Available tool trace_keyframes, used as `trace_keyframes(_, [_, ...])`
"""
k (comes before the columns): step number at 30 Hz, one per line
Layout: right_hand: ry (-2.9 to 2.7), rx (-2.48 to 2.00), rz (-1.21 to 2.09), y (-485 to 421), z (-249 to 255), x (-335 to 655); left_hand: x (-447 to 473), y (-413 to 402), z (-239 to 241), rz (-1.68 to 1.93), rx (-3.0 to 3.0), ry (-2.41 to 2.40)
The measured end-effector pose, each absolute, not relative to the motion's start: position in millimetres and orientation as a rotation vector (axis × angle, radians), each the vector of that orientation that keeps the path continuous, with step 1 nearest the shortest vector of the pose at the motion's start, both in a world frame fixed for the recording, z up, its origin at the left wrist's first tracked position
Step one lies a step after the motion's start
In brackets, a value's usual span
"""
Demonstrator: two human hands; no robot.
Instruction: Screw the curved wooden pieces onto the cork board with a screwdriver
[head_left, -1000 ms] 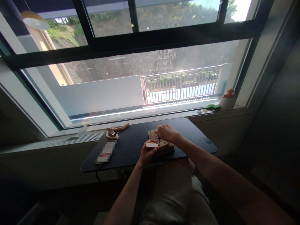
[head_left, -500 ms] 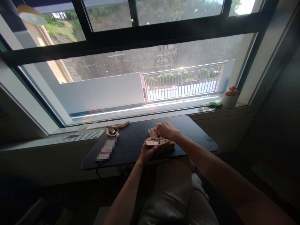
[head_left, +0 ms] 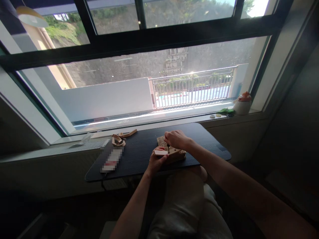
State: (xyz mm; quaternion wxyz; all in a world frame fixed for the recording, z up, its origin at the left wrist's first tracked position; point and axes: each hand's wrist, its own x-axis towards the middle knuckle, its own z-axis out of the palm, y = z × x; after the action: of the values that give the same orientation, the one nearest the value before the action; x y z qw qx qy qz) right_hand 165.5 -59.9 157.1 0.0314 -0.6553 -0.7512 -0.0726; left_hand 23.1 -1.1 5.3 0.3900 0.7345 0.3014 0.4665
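Observation:
On the dark table, a wooden assembly (head_left: 178,153) with small holes lies near the front edge, against a speckled board (head_left: 161,142). My left hand (head_left: 156,162) is closed around its left end, where a pale flat piece (head_left: 160,153) shows above the fingers. From above, my right hand (head_left: 176,138) grips a screwdriver (head_left: 168,148), its dark shaft pointing down onto the wood. The fist hides most of the screwdriver's handle. What lies under the wooden assembly cannot be made out clearly.
The black table (head_left: 142,146) stands below a large window. Curved wooden parts (head_left: 118,140) and a blurred-out packet (head_left: 112,160) lie on its left side. A white pot (head_left: 242,107), green leaves and small round items rest on the sill (head_left: 209,119).
The view has shifted very slightly. Both hands keep their places on the wooden assembly and the screwdriver, and nothing has been picked up or let go.

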Motion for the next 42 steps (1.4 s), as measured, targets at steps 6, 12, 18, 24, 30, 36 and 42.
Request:
trace_keyframes(6, [-2.251,-2.080,-0.255,-53.7,153.5,164.9,22.7,-0.5,6.1,1.189,1.886,0.761])
trace_keyframes(12, [-2.354,-2.000,-0.276,-61.9,170.1,166.9,23.9,-0.4,4.3,1.201,1.801,0.727])
trace_keyframes(18, [-2.367,-1.965,-0.246,-58.1,162.4,164.3,23.6,0.6,2.6,1.220,1.845,0.707])
trace_keyframes(24, [-2.242,-2.087,-0.265,-48.0,155.6,158.8,23.9,2.1,0.3,1.246,1.871,0.727])
trace_keyframes(30, [-2.318,-2.033,-0.289,-59.7,167.5,160.2,23.1,0.7,2.6,1.215,1.884,0.747])
trace_keyframes(36, [-2.364,-1.971,-0.269,-57.6,160.2,161.6,23.3,3.4,-1.1,1.240,1.915,0.748])
trace_keyframes(42, [-2.284,-2.060,-0.272,-51.7,157.3,161.3,24.6,3.5,-2.1,1.262,1.880,0.722])
